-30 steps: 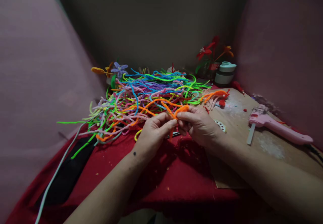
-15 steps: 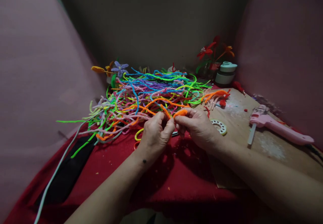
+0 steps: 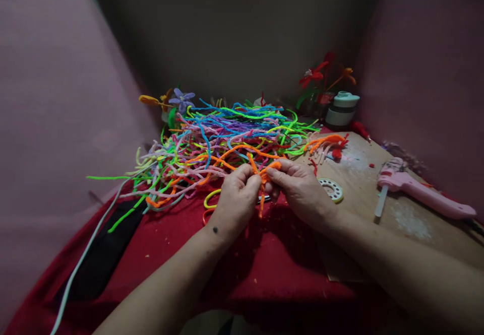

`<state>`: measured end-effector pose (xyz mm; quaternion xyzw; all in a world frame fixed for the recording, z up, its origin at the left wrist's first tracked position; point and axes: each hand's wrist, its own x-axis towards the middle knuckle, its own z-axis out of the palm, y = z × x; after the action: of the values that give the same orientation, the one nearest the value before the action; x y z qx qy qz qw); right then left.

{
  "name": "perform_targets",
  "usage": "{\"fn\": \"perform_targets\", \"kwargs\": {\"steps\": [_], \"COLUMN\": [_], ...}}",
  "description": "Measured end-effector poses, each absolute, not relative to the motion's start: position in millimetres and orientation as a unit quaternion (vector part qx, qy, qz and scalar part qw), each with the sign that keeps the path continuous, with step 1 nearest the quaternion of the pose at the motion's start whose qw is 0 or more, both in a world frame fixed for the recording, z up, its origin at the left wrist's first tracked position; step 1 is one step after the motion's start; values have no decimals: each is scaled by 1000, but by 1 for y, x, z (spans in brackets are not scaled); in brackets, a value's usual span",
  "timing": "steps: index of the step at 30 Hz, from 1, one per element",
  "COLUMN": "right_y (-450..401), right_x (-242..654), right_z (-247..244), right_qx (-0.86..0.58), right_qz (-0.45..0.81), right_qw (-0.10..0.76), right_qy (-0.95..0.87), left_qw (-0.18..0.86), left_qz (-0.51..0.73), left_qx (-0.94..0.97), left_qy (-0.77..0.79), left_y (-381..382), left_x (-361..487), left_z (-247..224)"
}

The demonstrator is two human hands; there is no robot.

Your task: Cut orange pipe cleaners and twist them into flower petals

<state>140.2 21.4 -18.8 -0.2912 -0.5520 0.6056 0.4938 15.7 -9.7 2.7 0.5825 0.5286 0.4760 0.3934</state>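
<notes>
Between my two hands, one orange end is now hanging down in plain sight, where half a second ago it was hidden; more of the scissors' (image 3: pixel 212 199) yellow and red loops is showing beside my left wrist, too. That end is belonging to the orange pipe cleaner (image 3: pixel 265 175) that I am holding up over the red-covered desk (image 3: pixel 280 279), just on my side of the tangled heap (image 3: pixel 234 131) of coloured strands. Its tail is pointing almost straight down, so that part's long axis is running nearly upright; a thin arm is slanting up and to the left, and a thicker, folded part is leaning up and to the right, all of them meeting at my fingertips. It is looking bright, fuzzy and soft, with the right part fuller than the slim tail; how it is joined at the middle I cannot tell, because my fingers are covering it. My left hand (image 3: pixel 239 196) is pinching it between thumb and bent fingers, and my right hand (image 3: pixel 298 186) is gripping the fuller part the same way, nearly meeting the left. Near my right wrist a pale holed ring (image 3: pixel 339 193) is lying on the brown board (image 3: pixel 359 194), with a pink gun-shaped tool (image 3: pixel 427 194) resting farther right
</notes>
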Motion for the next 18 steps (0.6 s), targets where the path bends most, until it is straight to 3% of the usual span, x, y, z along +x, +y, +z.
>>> {"fn": "perform_targets", "kwargs": {"steps": [12, 18], "right_y": [24, 26], "right_x": [138, 138], "right_z": [-24, -21], "right_qx": [-266, -280], "right_qz": [650, 652], "right_qw": [550, 561], "right_qy": [-451, -425], "left_qw": [405, 316], "left_qz": [499, 505], "left_qx": [557, 608], "left_qy": [526, 525], "left_y": [-3, -5], "left_x": [16, 20], "left_z": [-7, -7]}}
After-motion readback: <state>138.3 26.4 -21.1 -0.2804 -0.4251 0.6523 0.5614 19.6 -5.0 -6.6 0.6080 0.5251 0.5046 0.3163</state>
